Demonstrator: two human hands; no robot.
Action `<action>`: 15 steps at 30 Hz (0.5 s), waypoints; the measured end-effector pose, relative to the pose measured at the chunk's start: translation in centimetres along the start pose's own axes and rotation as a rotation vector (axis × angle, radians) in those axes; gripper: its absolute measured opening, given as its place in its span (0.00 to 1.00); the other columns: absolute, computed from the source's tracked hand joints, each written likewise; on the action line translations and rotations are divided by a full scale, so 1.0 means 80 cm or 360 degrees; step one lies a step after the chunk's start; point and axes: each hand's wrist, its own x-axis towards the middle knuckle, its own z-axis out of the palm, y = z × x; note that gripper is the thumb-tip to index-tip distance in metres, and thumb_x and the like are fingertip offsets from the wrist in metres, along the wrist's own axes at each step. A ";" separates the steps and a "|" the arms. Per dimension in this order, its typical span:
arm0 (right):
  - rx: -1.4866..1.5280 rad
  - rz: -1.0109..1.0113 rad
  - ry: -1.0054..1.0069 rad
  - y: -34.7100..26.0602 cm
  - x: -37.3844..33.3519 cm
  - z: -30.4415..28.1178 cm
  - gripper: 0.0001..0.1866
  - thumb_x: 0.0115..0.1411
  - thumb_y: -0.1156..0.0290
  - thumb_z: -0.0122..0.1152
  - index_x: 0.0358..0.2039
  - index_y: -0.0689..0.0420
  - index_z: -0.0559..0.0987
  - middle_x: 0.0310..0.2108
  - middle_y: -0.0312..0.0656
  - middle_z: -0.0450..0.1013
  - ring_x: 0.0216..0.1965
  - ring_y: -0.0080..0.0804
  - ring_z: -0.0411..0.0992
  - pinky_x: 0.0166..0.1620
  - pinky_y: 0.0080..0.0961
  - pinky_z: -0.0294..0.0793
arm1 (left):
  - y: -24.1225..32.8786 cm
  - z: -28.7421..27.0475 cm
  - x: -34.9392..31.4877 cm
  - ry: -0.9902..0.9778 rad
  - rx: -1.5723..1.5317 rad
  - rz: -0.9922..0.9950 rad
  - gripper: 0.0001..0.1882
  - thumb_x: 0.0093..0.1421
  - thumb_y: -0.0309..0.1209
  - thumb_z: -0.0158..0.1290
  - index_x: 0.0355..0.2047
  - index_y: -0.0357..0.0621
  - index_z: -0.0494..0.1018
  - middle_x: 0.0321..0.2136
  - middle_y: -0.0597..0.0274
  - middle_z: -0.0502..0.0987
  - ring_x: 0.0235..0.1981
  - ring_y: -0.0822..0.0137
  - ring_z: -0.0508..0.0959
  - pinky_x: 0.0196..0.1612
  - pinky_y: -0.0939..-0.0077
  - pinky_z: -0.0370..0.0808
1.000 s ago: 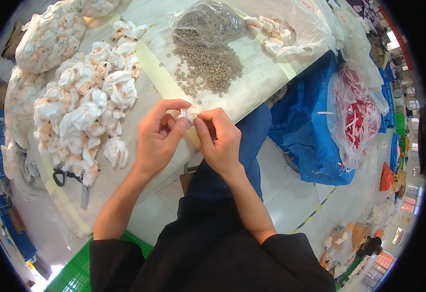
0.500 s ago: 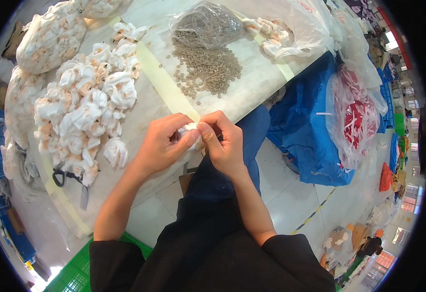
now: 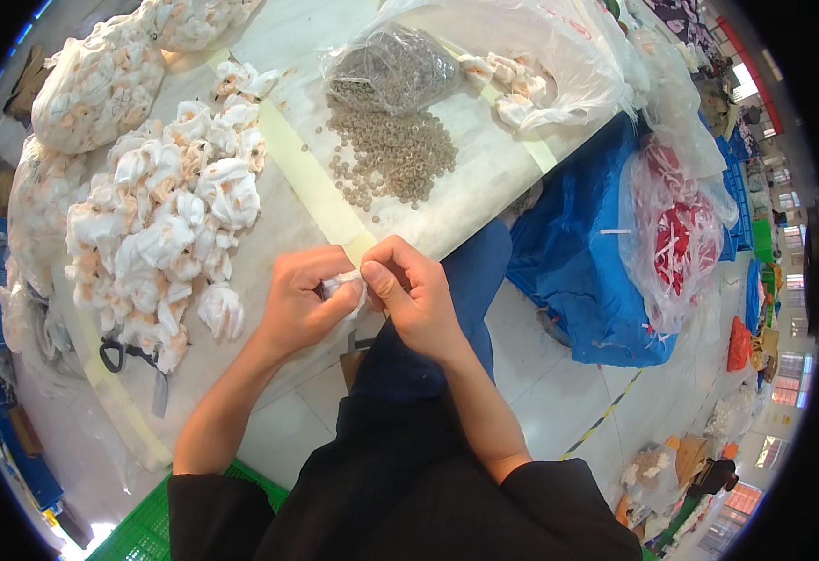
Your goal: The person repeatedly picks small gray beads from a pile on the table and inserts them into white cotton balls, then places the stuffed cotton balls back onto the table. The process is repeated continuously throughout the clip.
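Fingers on the left hand and right hand are both pinching a small white piece, over the near edge of the table. White bundles heap up off left, loose little rings straight ahead, stuffed clear bag behind.

On the table, a heap of cloth bundles lies left of the hands, a filled bag behind it. Right of the heap, loose rings spread just before a plastic bag of rings; more bundles lie right of that bag. The left hand and right hand meet before the rings, a cloth piece between them. A mesh crate sits below the table's near-left edge; a plastic sheet lies beyond its right edge.
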 end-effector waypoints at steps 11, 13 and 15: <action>-0.0658 -0.0364 0.0038 -0.013 0.015 0.003 0.05 0.68 0.72 0.65 0.37 0.60 0.79 0.31 0.45 0.77 0.27 0.43 0.74 0.31 0.34 0.73 | 0.003 0.004 -0.001 0.0190 0.0005 -0.0035 0.07 0.59 0.26 0.58 0.33 0.33 0.81 0.22 0.59 0.76 0.21 0.69 0.70 0.26 0.71 0.66; -0.0692 -0.0368 -0.0018 -0.018 0.027 0.000 0.05 0.68 0.72 0.65 0.37 0.60 0.79 0.31 0.45 0.76 0.27 0.42 0.74 0.31 0.34 0.73 | 0.001 0.003 -0.002 0.0247 0.0046 -0.0072 0.07 0.60 0.26 0.59 0.33 0.32 0.80 0.22 0.58 0.76 0.21 0.70 0.70 0.25 0.71 0.66; -0.0718 -0.0383 -0.0052 -0.021 0.034 -0.002 0.05 0.67 0.72 0.66 0.37 0.60 0.79 0.31 0.44 0.76 0.27 0.43 0.75 0.31 0.34 0.73 | -0.004 0.001 -0.002 0.0273 0.0093 -0.0154 0.07 0.60 0.27 0.60 0.32 0.33 0.80 0.22 0.58 0.76 0.20 0.71 0.71 0.24 0.73 0.66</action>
